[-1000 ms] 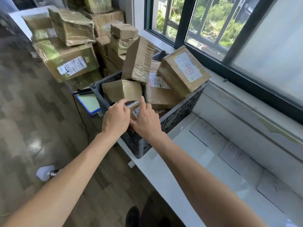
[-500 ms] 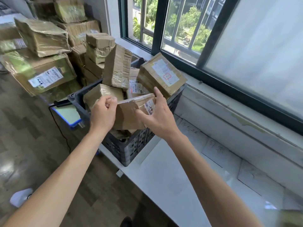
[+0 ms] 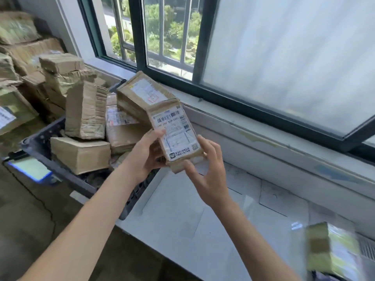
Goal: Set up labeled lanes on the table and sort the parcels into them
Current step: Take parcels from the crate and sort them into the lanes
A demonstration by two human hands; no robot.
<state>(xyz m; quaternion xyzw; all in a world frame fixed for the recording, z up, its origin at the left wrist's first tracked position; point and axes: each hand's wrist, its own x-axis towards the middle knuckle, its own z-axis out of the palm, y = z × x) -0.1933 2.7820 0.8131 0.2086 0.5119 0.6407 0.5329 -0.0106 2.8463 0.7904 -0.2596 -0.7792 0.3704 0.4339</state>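
Note:
A small brown parcel with a white shipping label facing me is held up above the table's left end. My left hand grips its left side, thumb on the label. My right hand holds its lower right corner with thumb and fingers. Just left of it stands a dark plastic crate filled with several brown parcels. Paper lane labels lie flat along the back of the white table, with dark lines between them.
More taped parcels are stacked on the floor behind the crate. A wrapped parcel lies on the table at the right edge, blurred. A window sill and wall run along the table's far side. A blue-edged board lies left of the crate.
Both hands reached into the crate, lifted the small parcel out and turned it so its label faces me. My view has swung to the right over the table.

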